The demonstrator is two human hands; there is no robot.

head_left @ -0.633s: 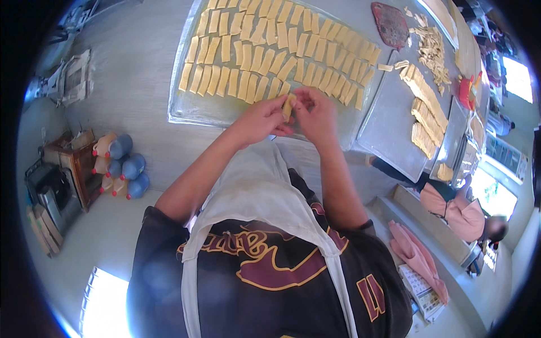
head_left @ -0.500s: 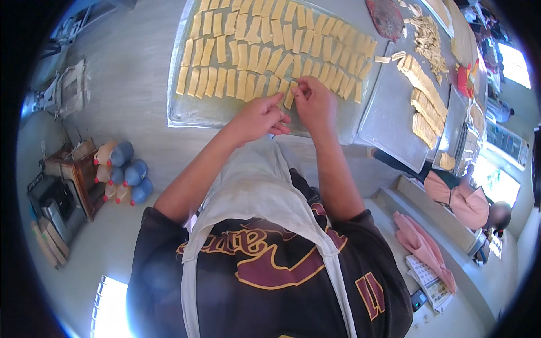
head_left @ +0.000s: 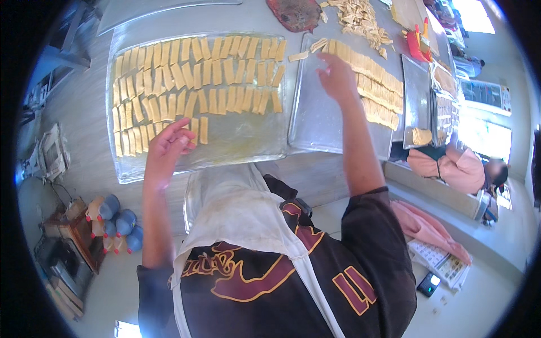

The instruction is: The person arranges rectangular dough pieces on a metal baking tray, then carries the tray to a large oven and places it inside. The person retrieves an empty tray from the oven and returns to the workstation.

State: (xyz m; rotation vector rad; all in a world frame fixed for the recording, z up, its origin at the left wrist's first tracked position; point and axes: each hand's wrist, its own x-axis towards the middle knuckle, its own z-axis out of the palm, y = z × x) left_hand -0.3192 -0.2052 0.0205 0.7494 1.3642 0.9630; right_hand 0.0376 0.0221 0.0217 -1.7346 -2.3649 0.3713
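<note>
Pale yellow dough strips (head_left: pixel 217 69) lie in rows on an oiled metal tray (head_left: pixel 248 138) on the left. Over the nearest row, by its right end, hovers my left hand (head_left: pixel 168 147), its index finger stretched out and the others loosely bent, nothing visible in it. It hides a few strips there. My right hand (head_left: pixel 339 80) reaches over a second metal tray (head_left: pixel 321 121), thumb and index finger apart. Its fingertips are just below a few loose strips (head_left: pixel 319 45), beside the left end of closely packed dough strips (head_left: pixel 377 84). No strip shows between its fingers.
Beyond the trays lie a heap of dough scraps (head_left: pixel 360 22) and a dark red round, flat item (head_left: pixel 296 12). A red container (head_left: pixel 415 45) stands at the far right. Another person (head_left: pixel 451 166) is at the right. Several blue-and-tan jugs (head_left: pixel 118 219) stand on the floor at left.
My right hand has left a strip in the nearest row and moved right, over the second tray. My left hand stays by that row, now apart from the right. The whole view has shifted right.
</note>
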